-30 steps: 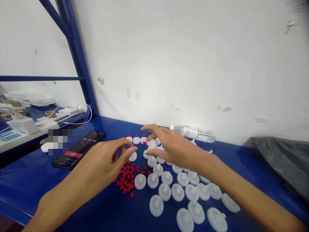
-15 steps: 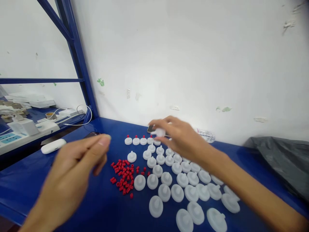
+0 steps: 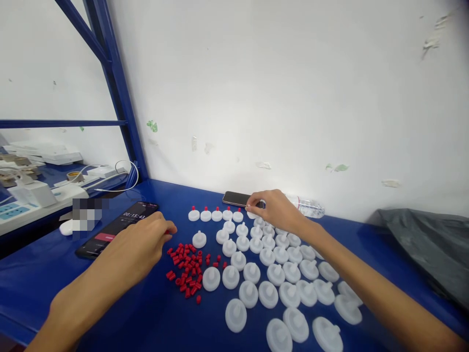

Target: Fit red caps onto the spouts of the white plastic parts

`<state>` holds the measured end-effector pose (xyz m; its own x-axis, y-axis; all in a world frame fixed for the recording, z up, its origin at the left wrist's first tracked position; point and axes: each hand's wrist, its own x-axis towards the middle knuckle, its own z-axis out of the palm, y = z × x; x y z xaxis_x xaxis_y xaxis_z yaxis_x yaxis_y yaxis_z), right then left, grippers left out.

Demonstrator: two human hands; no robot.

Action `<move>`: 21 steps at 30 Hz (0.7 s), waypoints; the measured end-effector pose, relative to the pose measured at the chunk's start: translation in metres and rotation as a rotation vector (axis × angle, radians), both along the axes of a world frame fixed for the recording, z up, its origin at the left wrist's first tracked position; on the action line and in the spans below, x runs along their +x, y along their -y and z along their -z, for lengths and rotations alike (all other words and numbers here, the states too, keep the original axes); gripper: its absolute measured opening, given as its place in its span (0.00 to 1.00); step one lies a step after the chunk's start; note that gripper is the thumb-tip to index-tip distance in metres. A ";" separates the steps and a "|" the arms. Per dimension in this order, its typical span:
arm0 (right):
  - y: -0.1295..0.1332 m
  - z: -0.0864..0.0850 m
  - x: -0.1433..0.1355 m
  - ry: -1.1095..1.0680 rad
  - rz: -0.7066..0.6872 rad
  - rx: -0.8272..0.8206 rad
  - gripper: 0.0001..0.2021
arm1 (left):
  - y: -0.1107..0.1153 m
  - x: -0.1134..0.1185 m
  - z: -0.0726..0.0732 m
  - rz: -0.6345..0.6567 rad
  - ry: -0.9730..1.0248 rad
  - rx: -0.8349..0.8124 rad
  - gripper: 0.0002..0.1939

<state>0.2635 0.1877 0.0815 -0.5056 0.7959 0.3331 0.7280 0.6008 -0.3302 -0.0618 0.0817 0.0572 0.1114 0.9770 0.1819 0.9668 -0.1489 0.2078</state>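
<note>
My right hand (image 3: 273,209) pinches a white plastic disc (image 3: 251,214) with a central spout, at the right end of the back row. Its fingers partly cover the disc. In that row, several white discs (image 3: 217,215) stand with small red caps on their spouts. My left hand (image 3: 146,237) is closed, its fingertips pinched around a bit of red that looks like a red cap (image 3: 170,227). It hovers left of a lone uncapped white disc (image 3: 199,239). Below lies a heap of loose red caps (image 3: 187,264). Many uncapped white discs (image 3: 276,275) spread across the table's middle and right.
A phone showing a timer (image 3: 141,211) lies under my left forearm. Another dark phone (image 3: 236,198) and a clear plastic bottle (image 3: 309,207) lie by the wall. A dark grey bag (image 3: 425,244) is at right. At left are a power strip (image 3: 47,198) and blue frame post (image 3: 120,88).
My right hand has lowered the white disc from the air to the row's right end. My left hand has turned palm-down and moved slightly right, with red now showing at its fingertips.
</note>
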 end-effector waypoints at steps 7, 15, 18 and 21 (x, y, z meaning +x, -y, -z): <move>-0.007 0.018 -0.001 0.008 -0.016 -0.066 0.02 | -0.012 -0.001 -0.005 -0.104 -0.159 -0.161 0.16; -0.008 0.015 0.001 0.040 -0.116 -0.073 0.03 | -0.010 0.006 -0.003 -0.080 -0.238 -0.228 0.12; -0.008 0.015 0.002 0.067 -0.129 -0.084 0.04 | -0.010 0.009 -0.003 -0.075 -0.248 -0.247 0.12; -0.010 0.018 0.003 0.063 -0.108 -0.096 0.05 | -0.009 0.011 -0.005 -0.059 -0.243 -0.262 0.12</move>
<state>0.2666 0.1978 0.0639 -0.6073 0.7626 0.2228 0.6821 0.6443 -0.3458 -0.0507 0.0910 0.0620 0.0630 0.9930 -0.1002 0.9979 -0.0638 -0.0051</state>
